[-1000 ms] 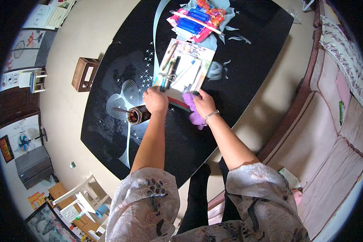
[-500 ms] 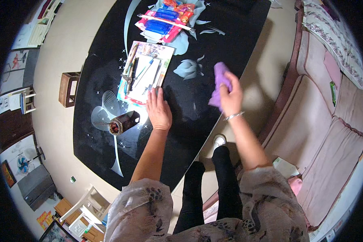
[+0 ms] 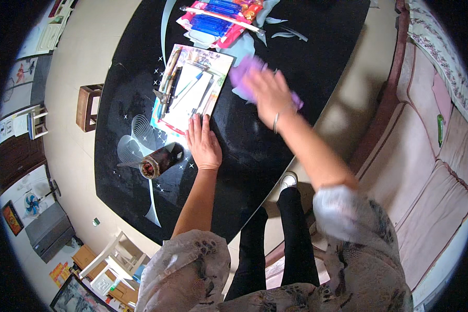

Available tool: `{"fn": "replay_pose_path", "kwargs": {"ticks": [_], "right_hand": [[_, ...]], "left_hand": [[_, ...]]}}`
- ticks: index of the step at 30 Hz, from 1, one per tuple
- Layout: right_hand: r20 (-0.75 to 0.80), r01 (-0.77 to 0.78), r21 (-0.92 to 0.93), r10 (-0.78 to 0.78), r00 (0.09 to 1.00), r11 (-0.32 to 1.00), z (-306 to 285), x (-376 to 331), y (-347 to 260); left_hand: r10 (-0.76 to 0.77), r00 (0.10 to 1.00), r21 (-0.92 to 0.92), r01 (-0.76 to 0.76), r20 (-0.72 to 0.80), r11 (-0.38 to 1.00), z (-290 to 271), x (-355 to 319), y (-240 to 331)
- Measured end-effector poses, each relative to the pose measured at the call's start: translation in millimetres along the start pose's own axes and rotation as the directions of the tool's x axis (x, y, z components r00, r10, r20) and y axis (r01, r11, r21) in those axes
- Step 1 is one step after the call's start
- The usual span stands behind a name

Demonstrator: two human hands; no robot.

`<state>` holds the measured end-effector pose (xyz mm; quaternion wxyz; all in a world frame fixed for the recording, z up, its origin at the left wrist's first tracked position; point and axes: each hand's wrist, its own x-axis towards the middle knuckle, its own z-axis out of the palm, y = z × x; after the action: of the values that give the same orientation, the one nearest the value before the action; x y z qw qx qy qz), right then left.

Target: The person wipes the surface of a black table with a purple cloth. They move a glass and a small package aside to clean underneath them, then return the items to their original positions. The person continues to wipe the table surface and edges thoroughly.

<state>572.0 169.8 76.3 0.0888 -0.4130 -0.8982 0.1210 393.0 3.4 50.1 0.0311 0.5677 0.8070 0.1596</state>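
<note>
On the black glossy table (image 3: 307, 62), my right hand (image 3: 270, 99) presses a purple cloth (image 3: 244, 75) onto the surface. Motion blurs both, and the palm hides part of the cloth. My left hand (image 3: 205, 145) lies flat with fingers stretched out, its fingertips at the near edge of a colourful booklet (image 3: 221, 62). Several pens (image 3: 169, 88) and a white notepad (image 3: 192, 91) rest on that booklet. Left of my left hand, a dark glass jar (image 3: 164, 160) lies on its side, its open end toward the left and something reddish inside.
Farther back on the table are blue and red plastic packets (image 3: 213, 23) with a white stick (image 3: 223, 20) across them. A wooden stool (image 3: 88, 106) stands beyond the left edge. To the right is a pink sofa (image 3: 395, 145); a white chair (image 3: 114, 260) is at lower left.
My right hand has swept the purple cloth leftward and away from me, from the table's right edge to beside the booklet. My left hand stays in place.
</note>
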Motion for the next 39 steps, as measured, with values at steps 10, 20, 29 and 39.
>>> {"fn": "replay_pose_path", "kwargs": {"ticks": [10, 20, 29, 39], "right_hand": [[-0.054, -0.076, 0.224, 0.090, 0.994, 0.972, 37.2, -43.3, -100.2], [-0.036, 0.002, 0.219, 0.006, 0.999, 0.976, 3.4, -97.5, 20.7], [-0.230, -0.379, 0.139, 0.402, 0.886, 0.915, 5.2, -90.5, 31.9], [0.196, -0.083, 0.974, 0.604, 0.773, -0.209, 57.1, -288.3, -109.5]], "left_hand": [[0.030, 0.998, -0.175, -0.040, -0.060, 0.984, 1.8, 7.7, -9.8], [0.063, 0.995, -0.057, -0.068, -0.082, 0.996, -5.3, 2.9, -14.1], [0.165, 0.976, -0.003, -0.167, -0.139, 0.986, 11.7, 5.4, -17.5], [0.344, 0.932, 0.021, -0.344, -0.111, 0.939, 0.8, 10.1, 17.3]]}}
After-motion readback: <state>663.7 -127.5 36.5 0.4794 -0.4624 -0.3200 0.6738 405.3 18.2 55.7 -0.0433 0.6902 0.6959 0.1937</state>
